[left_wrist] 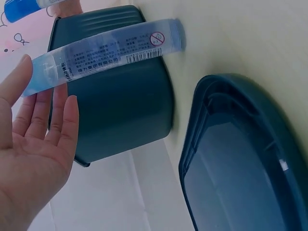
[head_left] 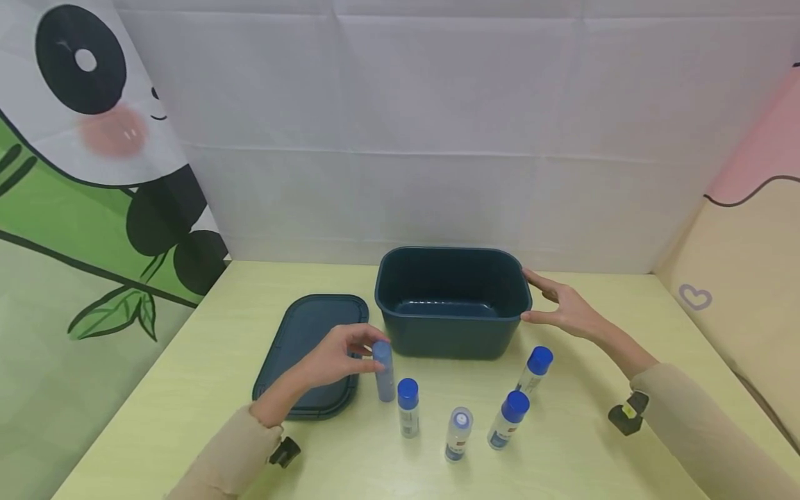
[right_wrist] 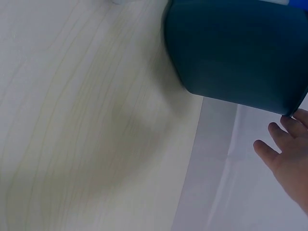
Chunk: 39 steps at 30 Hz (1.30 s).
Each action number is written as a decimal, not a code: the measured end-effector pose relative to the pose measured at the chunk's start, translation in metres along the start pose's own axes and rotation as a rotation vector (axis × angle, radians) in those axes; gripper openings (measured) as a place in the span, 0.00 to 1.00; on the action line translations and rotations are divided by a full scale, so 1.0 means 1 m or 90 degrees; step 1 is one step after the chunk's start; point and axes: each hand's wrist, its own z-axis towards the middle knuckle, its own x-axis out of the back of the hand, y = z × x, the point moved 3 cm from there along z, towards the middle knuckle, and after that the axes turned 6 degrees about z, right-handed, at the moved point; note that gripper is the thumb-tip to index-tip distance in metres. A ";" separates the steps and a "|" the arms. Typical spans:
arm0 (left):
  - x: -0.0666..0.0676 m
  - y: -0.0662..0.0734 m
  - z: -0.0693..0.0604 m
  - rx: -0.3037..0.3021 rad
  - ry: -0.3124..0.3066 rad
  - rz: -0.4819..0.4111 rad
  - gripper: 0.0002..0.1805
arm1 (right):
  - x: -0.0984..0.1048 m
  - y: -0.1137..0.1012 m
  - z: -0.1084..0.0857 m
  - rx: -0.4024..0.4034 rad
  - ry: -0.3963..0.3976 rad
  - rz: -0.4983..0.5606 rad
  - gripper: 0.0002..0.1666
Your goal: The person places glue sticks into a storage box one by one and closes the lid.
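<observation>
The left hand (head_left: 344, 354) has thumb and fingers closed round the upper end of a bottle (head_left: 385, 385), which is nearly upright in front of the box (head_left: 437, 338); whether its base touches the bench (head_left: 581, 437) cannot be told. The right hand (head_left: 562, 309) is spread wide, with straight fingers and thumb touching the box's right rim, and does not hold any bottle. Farther out, four other bottles (head_left: 409, 419) stand on the bench, and the lid (head_left: 312, 330) lies beside the box. The work seems at an early stage: the lid is off, but no bottle is seen inside the box.
</observation>
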 end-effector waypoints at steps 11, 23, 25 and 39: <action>0.037 0.040 0.017 0.000 0.024 0.042 0.19 | 0.001 -0.003 -0.001 -0.009 -0.002 -0.007 0.47; 0.072 0.093 0.061 -0.058 0.080 0.056 0.19 | 0.000 0.002 0.000 -0.011 -0.009 -0.002 0.47; 0.076 0.096 0.070 -0.052 0.091 0.048 0.18 | -0.001 0.002 0.000 -0.010 -0.010 -0.002 0.47; 0.059 0.036 0.126 0.057 0.086 0.086 0.18 | -0.001 -0.001 0.000 -0.008 -0.009 0.008 0.46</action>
